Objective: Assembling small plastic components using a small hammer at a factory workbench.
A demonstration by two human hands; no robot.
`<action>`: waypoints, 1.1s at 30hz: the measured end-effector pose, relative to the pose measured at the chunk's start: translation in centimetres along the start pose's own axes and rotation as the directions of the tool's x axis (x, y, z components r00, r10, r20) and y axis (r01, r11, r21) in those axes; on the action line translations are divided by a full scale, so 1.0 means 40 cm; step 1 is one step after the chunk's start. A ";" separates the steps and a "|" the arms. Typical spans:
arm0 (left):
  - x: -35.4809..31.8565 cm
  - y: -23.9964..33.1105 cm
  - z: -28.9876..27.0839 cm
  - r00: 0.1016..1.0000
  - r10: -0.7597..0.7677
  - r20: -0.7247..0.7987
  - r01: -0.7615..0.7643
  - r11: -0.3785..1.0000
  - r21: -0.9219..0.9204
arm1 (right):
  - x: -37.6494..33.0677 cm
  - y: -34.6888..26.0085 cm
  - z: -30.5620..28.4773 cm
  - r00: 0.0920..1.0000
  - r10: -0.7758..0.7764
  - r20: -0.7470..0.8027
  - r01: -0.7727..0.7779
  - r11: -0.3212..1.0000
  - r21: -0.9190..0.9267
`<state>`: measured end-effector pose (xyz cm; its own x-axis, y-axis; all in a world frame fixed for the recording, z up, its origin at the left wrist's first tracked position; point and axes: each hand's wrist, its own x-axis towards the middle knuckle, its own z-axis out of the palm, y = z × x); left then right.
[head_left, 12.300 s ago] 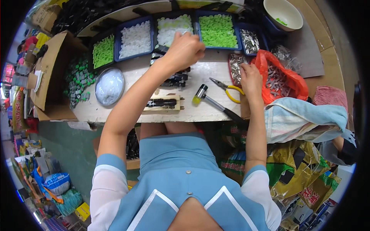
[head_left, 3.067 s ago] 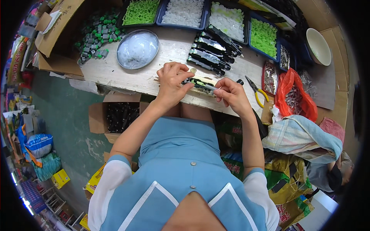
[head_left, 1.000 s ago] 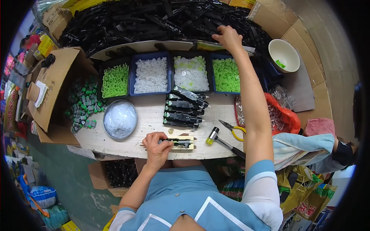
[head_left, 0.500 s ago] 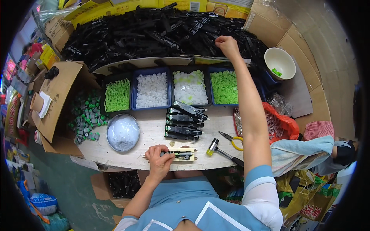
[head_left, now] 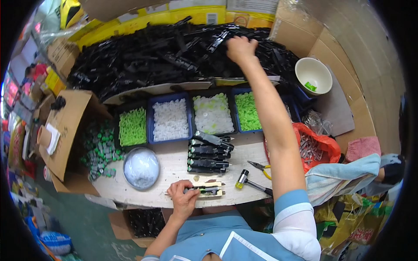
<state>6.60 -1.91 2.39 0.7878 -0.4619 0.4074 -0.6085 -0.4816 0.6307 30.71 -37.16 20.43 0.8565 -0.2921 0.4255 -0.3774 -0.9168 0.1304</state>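
Observation:
At the table's front edge, my left hand (head_left: 183, 198) pinches the left end of a long black plastic part (head_left: 209, 189), which lies in a cream-coloured block-like holder (head_left: 213, 184). Thumb and fingers press together there. My right hand (head_left: 242, 50) reaches far over the table to a big heap of black plastic parts (head_left: 143, 56). Its fingers bend down into the heap, so their tips are hidden. A shiny black piece (head_left: 218, 41) lies just left of that hand. Beyond the holder, several assembled black pieces (head_left: 209, 158) are stacked in a row.
Trays of green sticks (head_left: 133, 126), white caps (head_left: 170, 119), pale discs (head_left: 213, 115) and green pieces (head_left: 247, 108) line the middle. Left are a round dish (head_left: 141, 168) and grey-green parts (head_left: 101, 148); right, a hammer (head_left: 254, 183), pliers (head_left: 261, 168), red bag (head_left: 326, 145) and bowl (head_left: 313, 76).
My right hand has moved left along the heap, with its fingers now bent down into it. My left hand stays at the holder. The whole view has tilted, shifting the table lower.

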 end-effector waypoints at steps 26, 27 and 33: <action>-0.024 -0.030 0.000 0.999 0.010 0.034 -0.011 0.999 0.033 | -0.664 -0.119 -0.052 0.973 -0.221 -0.067 0.166 0.471 0.867; -0.028 -0.037 -0.003 1.000 -0.002 0.027 0.002 1.000 0.026 | -0.699 -0.114 -0.051 0.968 -0.237 -0.081 0.187 0.472 0.861; -0.010 -0.050 -0.028 0.999 -0.023 -0.023 0.018 0.979 -0.203 | -0.850 -0.112 -0.095 0.940 -0.337 -0.060 0.282 0.663 0.693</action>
<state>7.59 0.08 1.72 0.8037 -0.4331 0.4081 -0.5624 -0.3287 0.7587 1.93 -22.08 8.79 0.9107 0.0507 0.4099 0.2352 -0.8794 -0.4139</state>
